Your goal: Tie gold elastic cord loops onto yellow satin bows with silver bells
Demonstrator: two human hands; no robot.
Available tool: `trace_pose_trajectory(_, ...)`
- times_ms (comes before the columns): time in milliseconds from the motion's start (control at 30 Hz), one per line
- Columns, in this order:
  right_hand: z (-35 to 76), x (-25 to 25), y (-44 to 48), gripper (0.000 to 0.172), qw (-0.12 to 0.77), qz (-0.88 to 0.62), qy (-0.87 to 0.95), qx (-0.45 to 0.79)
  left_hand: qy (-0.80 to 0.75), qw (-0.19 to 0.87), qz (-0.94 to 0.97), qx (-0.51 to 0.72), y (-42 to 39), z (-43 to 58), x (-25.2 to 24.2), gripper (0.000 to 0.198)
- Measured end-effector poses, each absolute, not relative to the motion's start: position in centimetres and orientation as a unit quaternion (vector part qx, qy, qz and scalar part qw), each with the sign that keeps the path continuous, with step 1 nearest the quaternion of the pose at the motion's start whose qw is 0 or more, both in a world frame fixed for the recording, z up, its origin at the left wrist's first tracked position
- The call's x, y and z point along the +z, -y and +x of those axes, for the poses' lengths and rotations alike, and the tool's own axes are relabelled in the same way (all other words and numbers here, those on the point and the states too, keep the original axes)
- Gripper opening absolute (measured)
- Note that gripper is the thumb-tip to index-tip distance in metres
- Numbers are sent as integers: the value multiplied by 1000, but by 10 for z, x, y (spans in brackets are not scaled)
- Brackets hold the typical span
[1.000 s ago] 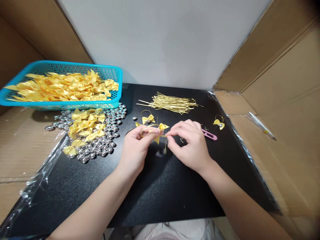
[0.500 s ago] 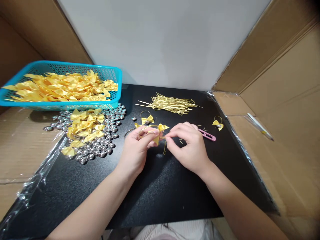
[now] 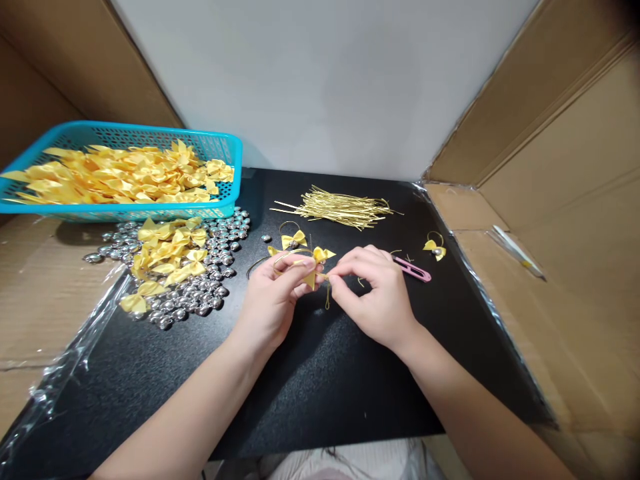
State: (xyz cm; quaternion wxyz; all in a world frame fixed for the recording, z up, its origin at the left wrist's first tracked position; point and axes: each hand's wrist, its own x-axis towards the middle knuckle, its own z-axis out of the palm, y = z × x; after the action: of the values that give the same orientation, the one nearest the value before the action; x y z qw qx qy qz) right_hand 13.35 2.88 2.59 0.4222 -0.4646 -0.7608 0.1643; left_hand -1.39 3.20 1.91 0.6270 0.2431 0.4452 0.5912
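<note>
My left hand (image 3: 273,300) is closed in a pinch on a small yellow ribbon bow (image 3: 319,259) with a looped gold wire (image 3: 285,259) running over its fingers. My right hand (image 3: 377,297) is closed too, its thumb and forefinger pinching the gold wire right beside the bow; a loose wire end (image 3: 328,299) hangs below. Both hands hover just above the black mat (image 3: 310,387) at its middle.
A blue basket (image 3: 150,213) of yellow bows stands at the back left. Before it lie silver beads (image 3: 210,293) with loose bows (image 3: 165,253). A bundle of gold wires (image 3: 340,207), two finished bows (image 3: 294,239) (image 3: 435,247) and pink snips (image 3: 415,269) lie nearby. Cardboard walls (image 3: 565,220) flank the mat.
The hands have stayed almost in place, the fingers shifting slightly on the wire and bow. The view has drifted a little.
</note>
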Motion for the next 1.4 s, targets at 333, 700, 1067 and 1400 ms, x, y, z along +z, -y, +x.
trace_pose_trajectory(333,133,27,-28,16,423,-467,759,165,-455,628,252,579,-32,-15,19,18)
trace_pose_trajectory(700,132,25,-28,16,427,-465,758,165,-435,640,242,585,-32,-14,19,16)
trace_pose_trajectory(1067,134,25,-30,15,441,-455,738,231,-437,641,258,577,-31,-13,22,16)
trace_pose_trajectory(1400,136,25,-31,14,446,-445,737,244,-429,671,259,547,-30,-16,18,19)
